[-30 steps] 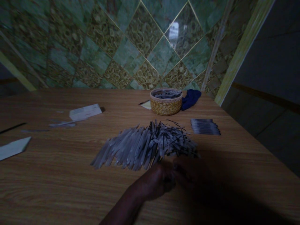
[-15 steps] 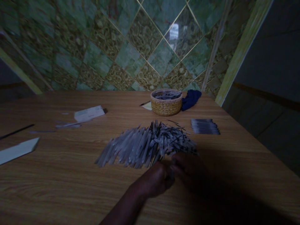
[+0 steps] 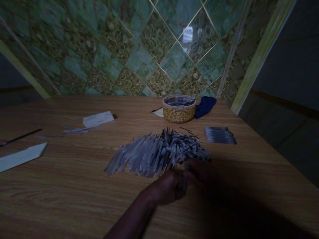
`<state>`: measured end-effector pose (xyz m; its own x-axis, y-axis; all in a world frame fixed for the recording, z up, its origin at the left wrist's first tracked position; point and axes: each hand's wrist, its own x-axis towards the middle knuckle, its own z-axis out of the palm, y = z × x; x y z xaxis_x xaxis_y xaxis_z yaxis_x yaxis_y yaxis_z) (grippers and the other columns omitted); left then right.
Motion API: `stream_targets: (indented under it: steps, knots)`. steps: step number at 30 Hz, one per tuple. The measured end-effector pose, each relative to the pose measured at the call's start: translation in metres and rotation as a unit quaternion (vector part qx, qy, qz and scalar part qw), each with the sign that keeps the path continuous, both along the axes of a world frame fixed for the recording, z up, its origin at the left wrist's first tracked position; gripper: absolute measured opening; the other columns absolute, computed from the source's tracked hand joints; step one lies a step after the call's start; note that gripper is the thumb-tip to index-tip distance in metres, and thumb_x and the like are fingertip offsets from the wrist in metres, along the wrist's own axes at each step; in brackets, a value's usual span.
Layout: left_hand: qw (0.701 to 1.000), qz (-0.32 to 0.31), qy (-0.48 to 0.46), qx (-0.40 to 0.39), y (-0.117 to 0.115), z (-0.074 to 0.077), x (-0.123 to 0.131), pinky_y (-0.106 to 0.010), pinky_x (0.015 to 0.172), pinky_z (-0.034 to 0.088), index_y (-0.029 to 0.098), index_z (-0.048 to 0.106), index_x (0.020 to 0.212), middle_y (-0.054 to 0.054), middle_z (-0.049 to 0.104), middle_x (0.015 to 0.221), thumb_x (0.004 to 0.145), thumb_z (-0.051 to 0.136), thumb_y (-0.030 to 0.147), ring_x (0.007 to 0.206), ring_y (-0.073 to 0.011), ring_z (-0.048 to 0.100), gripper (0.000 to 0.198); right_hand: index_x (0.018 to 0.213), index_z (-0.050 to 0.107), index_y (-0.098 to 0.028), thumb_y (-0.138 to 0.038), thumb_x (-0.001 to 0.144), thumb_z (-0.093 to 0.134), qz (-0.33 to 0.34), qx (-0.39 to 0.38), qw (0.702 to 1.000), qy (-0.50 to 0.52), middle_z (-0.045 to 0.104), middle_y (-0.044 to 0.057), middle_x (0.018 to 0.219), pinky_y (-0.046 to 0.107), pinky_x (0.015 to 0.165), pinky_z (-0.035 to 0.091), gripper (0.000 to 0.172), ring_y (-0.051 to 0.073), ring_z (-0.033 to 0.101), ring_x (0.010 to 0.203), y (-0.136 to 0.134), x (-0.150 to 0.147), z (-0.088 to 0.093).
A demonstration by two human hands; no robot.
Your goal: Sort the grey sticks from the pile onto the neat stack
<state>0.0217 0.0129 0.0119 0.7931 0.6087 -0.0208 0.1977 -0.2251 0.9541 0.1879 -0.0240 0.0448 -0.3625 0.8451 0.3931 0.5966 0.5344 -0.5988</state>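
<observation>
A: Your left hand is curled in narrow, and a pale sliver shows at its fingers, seemingly gripped. What the sliver is, you can't tell from here.

B: And your right hand?

A: Just beside the left, on its right, but sunk in shadow. Whether its fingers hold anything, you can't tell. That darkness is your first risk: a pinch could miss or slip because you can hardly see the contact.

B: Where's the stock you have before you?

A: The heap of thin pale and dark pieces lies on the table, just past your hands on the far side. Your right hand overlaps its near right edge in view; touching or apart, you can't tell. A careless knuckle or sleeve could slide the loose pieces about, since nothing pens them in.

B: Anything else you should mind?

A: The neat row, to the right of the heap and a little farther off. Your right forearm could brush it askew if you swing wide. The filled basket, farther back, seems safely out of your way.
</observation>
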Motion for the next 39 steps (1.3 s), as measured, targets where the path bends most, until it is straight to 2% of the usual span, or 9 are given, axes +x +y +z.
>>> stream_targets:
  steps: [5, 9, 12, 15, 19, 24, 31, 35, 39]
  knots:
    - [1.000, 0.016, 0.005, -0.012, 0.002, -0.008, 0.001, -0.020, 0.053, 0.034, 0.014, 0.056, 0.058, 0.003, 0.050, 0.062, 0.059, 0.054, 0.002, 0.060, -0.0095, 0.045, 0.013, 0.069, 0.044, -0.020, -0.026, 0.081, 0.043, -0.005, -0.060, 0.998, 0.017, 0.049, -0.004, 0.056, 0.020, 0.047, 0.027, 0.014, 0.009, 0.043, 0.049, 0.009, 0.006, 0.000]
    - [0.999, 0.000, 0.018, -0.034, 0.002, -0.007, -0.003, -0.019, 0.050, 0.033, 0.013, 0.057, 0.060, 0.003, 0.049, 0.064, 0.060, 0.054, 0.003, 0.058, -0.0087, 0.044, 0.011, 0.068, 0.046, -0.020, -0.029, 0.080, 0.045, -0.036, -0.125, 0.988, 0.087, 0.054, -0.003, 0.053, 0.020, 0.046, 0.033, 0.014, 0.010, 0.051, 0.048, 0.021, 0.010, -0.012]
    - [0.997, -0.017, 0.030, -0.062, 0.003, -0.002, -0.005, -0.018, 0.050, 0.033, 0.013, 0.058, 0.061, 0.003, 0.050, 0.063, 0.059, 0.054, 0.003, 0.057, -0.0080, 0.043, 0.011, 0.067, 0.046, -0.020, -0.032, 0.079, 0.047, -0.043, -0.200, 0.962, 0.183, 0.055, -0.003, 0.050, 0.021, 0.044, 0.038, 0.017, 0.013, 0.055, 0.045, 0.027, 0.012, -0.022]
    - [0.993, -0.009, 0.040, -0.109, 0.005, 0.001, -0.008, -0.018, 0.047, 0.032, 0.013, 0.059, 0.063, 0.003, 0.051, 0.059, 0.057, 0.050, 0.002, 0.051, -0.0073, 0.044, 0.016, 0.068, 0.047, -0.019, -0.034, 0.079, 0.049, -0.034, -0.258, 0.925, 0.278, 0.056, -0.004, 0.047, 0.022, 0.040, 0.040, 0.019, 0.014, 0.056, 0.041, 0.031, 0.014, -0.025]
    - [0.980, 0.021, 0.051, -0.190, 0.009, -0.004, -0.010, -0.019, 0.043, 0.032, 0.013, 0.061, 0.066, 0.003, 0.053, 0.052, 0.051, 0.045, 0.001, 0.044, -0.0076, 0.046, 0.025, 0.068, 0.049, -0.018, -0.037, 0.078, 0.052, -0.033, -0.273, 0.896, 0.349, 0.059, -0.002, 0.048, 0.021, 0.039, 0.041, 0.022, 0.014, 0.057, 0.040, 0.035, 0.017, -0.025]
    - [0.973, 0.070, 0.031, -0.216, 0.007, -0.010, -0.006, -0.019, 0.039, 0.031, 0.013, 0.058, 0.061, 0.003, 0.054, 0.049, 0.052, 0.049, 0.007, 0.040, -0.0073, 0.046, 0.014, 0.071, 0.050, -0.016, -0.036, 0.078, 0.053, -0.010, -0.286, 0.875, 0.389, 0.061, -0.001, 0.049, 0.020, 0.042, 0.043, 0.022, 0.013, 0.058, 0.042, 0.037, 0.020, -0.026]
    - [0.972, 0.120, 0.018, -0.199, 0.000, -0.010, 0.000, -0.018, 0.037, 0.029, 0.016, 0.050, 0.058, 0.005, 0.052, 0.048, 0.050, 0.051, 0.007, 0.038, -0.0062, 0.042, 0.012, 0.076, 0.048, -0.017, -0.040, 0.077, 0.053, 0.002, -0.298, 0.865, 0.404, 0.061, -0.002, 0.053, 0.019, 0.036, 0.040, 0.024, 0.012, 0.057, 0.038, 0.035, 0.013, -0.027]
    - [0.972, 0.141, 0.002, -0.187, 0.000, -0.017, 0.004, -0.019, 0.038, 0.026, 0.018, 0.043, 0.055, 0.007, 0.046, 0.048, 0.048, 0.054, 0.008, 0.040, -0.0060, 0.038, 0.016, 0.074, 0.046, -0.017, -0.042, 0.076, 0.055, 0.017, -0.285, 0.883, 0.374, 0.060, -0.003, 0.055, 0.019, 0.037, 0.042, 0.026, 0.011, 0.057, 0.040, 0.031, 0.010, -0.025]
    - [0.974, 0.153, -0.007, -0.170, 0.003, -0.023, 0.005, -0.020, 0.044, 0.029, 0.018, 0.044, 0.052, 0.007, 0.044, 0.051, 0.047, 0.061, 0.008, 0.048, -0.0074, 0.039, 0.020, 0.076, 0.044, -0.018, -0.046, 0.078, 0.049, 0.016, -0.283, 0.892, 0.351, 0.060, -0.003, 0.057, 0.019, 0.038, 0.041, 0.028, 0.011, 0.057, 0.041, 0.028, 0.008, -0.022]
